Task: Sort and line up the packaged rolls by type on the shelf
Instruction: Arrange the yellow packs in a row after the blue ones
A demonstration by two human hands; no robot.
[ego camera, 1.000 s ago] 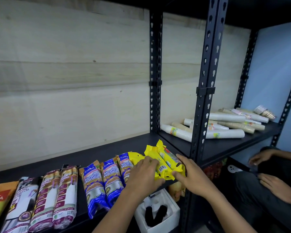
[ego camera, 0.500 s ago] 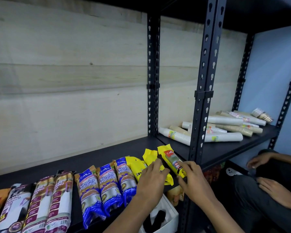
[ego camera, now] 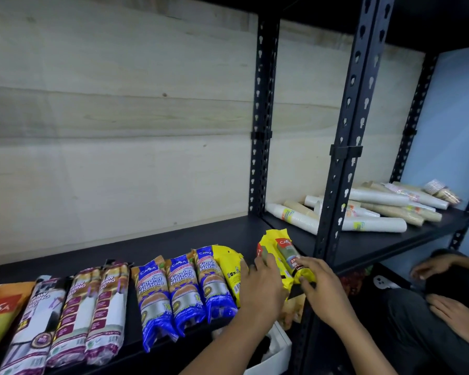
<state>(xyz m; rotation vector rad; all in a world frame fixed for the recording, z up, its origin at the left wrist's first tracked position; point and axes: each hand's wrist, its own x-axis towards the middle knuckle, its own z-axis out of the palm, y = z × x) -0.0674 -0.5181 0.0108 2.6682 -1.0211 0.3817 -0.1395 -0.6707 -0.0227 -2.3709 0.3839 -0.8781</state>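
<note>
On shelf, both hands around yellow rolls

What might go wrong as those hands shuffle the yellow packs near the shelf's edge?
The yellow packaged rolls under the left hand and right hand sit close to the black shelf's front edge, so a nudge may tip one off. The blue packaged rolls already overhang that edge; a bump from the left forearm may dislodge them.

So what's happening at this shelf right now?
A person is sorting packaged rolls on a black shelf. Three blue rolls lie side by side, with one yellow roll beside them. The left hand and right hand are handling two more yellow rolls at the row's right end.
</note>
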